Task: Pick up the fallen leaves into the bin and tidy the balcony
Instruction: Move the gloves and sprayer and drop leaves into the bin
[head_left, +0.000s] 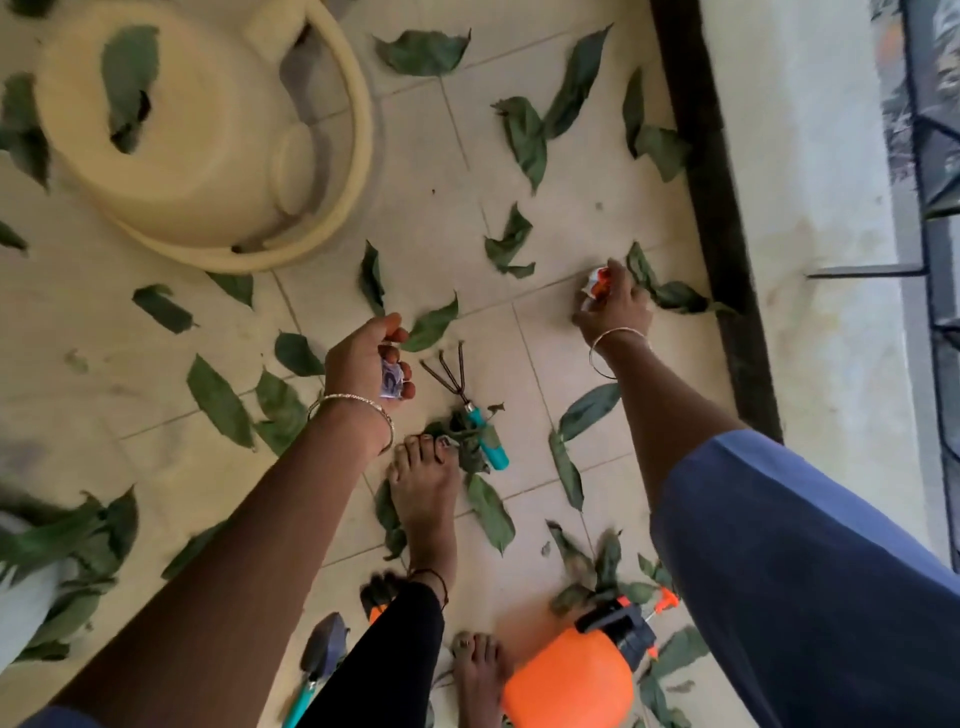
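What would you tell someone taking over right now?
Left hand: grip closed on a crumpled purple-and-white scrap.
Right hand: at the floor, closed on a crumpled orange-and-white scrap.
Cream bin: top left, with one or two leaves inside.
Done: barely started.
Left: many green leaves, such as one, lie scattered over the tiles. The hand rake, orange sprayer and small trowel lie on the floor near the bare feet.
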